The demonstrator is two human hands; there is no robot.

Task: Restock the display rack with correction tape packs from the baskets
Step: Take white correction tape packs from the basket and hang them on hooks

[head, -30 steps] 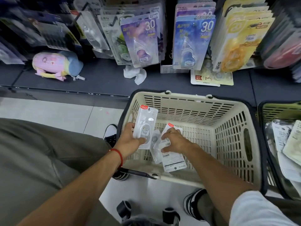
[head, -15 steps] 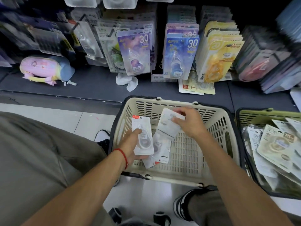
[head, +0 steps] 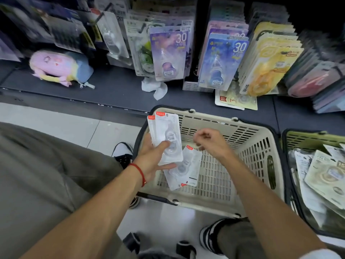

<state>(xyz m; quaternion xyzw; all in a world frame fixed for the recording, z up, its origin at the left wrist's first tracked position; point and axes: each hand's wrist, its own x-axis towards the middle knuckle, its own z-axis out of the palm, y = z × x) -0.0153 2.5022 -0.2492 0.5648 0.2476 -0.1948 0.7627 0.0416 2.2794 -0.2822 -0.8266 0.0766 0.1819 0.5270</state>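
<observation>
Correction tape packs: flat clear blister packs on white card, each with a red tab at the top corner and a round tape dispenser visible through the plastic. The left hand grips a small stack of them, thumb pressed across the front, over the left rim of the cream basket. Two more packs lie overlapping on the basket floor just beside that hand, one with its printed back up. The right hand hovers above the basket, fingers loosely curled, holding nothing. A green basket to the right holds other packs. Behind, the display rack hangs purple, blue and yellow carded packs above a dark shelf.
</observation>
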